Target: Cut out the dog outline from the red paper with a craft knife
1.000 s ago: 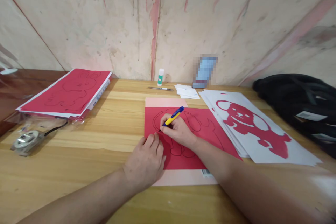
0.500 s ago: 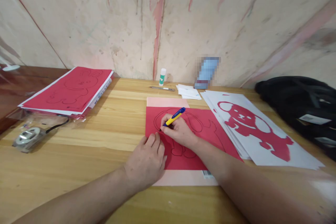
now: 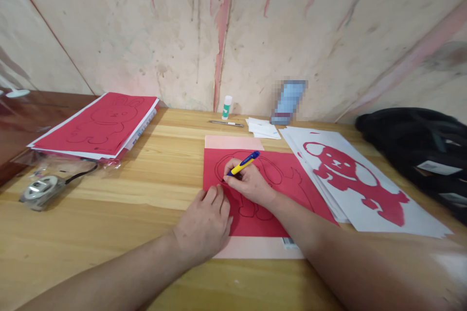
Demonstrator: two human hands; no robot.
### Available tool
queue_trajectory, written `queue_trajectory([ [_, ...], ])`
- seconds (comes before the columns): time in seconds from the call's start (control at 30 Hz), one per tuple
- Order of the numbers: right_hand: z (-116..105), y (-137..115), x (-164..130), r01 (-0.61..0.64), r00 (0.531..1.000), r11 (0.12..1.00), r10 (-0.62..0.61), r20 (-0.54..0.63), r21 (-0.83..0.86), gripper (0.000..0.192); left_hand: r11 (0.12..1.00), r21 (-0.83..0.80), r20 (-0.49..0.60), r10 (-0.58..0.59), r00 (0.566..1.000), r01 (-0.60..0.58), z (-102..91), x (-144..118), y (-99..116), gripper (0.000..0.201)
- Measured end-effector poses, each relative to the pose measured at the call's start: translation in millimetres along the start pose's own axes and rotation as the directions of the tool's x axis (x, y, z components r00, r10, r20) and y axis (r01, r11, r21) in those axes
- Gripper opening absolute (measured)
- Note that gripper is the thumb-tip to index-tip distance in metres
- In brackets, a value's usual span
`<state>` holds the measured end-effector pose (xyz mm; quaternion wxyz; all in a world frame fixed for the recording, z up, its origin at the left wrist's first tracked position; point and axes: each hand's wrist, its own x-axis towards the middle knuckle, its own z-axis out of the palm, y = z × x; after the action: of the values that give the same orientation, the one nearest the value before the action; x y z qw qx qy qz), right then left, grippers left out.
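Note:
My right hand (image 3: 248, 182) grips a yellow and blue pen (image 3: 243, 164), its tip down on a red paper sheet (image 3: 292, 194). Black outlines of a long-eared animal cover this sheet; part of the drawing is hidden beneath my right hand and forearm. At the sheet's lower left edge, my left hand (image 3: 206, 221) rests palm down, fingers close together and slightly bent, holding nothing visible. A pale pink sheet or pad (image 3: 255, 248) lies beneath the red paper and sticks out at top and bottom.
On the right, white sheets (image 3: 365, 214) carry a red dog cutout (image 3: 345, 165) beside a black bag (image 3: 404, 141). A glue stick (image 3: 226, 108), slim silver pen-like tool (image 3: 226, 123), white paper scraps (image 3: 263, 129) and blurred phone-like object (image 3: 289, 101) line the wall. Leftward are stacked red sheets (image 3: 105, 124) and a tape measure (image 3: 43, 192).
The view has shifted very slightly. Both hands, the pen and the paper stay in nearly the same places.

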<state>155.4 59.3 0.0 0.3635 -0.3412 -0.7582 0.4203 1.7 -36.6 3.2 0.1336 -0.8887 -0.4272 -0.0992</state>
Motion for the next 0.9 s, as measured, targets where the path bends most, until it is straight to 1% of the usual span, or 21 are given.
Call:
queue_trajectory([
  [0.3, -0.1, 2.9, 1.1, 0.016, 1.000, 0.999, -0.015, 0.008, -0.029, 0.007, 1.000, -0.023, 0.020, -0.005, 1.000, 0.006, -0.3, -0.6, 0.1, 0.037],
  [0.53, 0.4, 1.9, 1.2, 0.013, 1.000, 1.000, -0.013, 0.009, -0.006, 0.007, 1.000, 0.009, -0.029, 0.000, 1.000, 0.001, 0.5, 0.0, 0.0, 0.035],
  [0.73, 0.6, 3.2, 1.1, 0.016, 1.000, 1.000, -0.016, 0.007, -0.001, 0.006, 1.000, 0.018, -0.005, -0.004, 1.000, 0.005, -2.1, -0.3, 0.8, 0.035],
  [0.9, 0.7, 3.2, 1.5, 0.031, 0.999, 1.000, -0.031, 0.021, -0.002, 0.006, 1.000, 0.016, -0.006, -0.006, 1.000, 0.006, -0.1, -0.4, 0.3, 0.035],
])
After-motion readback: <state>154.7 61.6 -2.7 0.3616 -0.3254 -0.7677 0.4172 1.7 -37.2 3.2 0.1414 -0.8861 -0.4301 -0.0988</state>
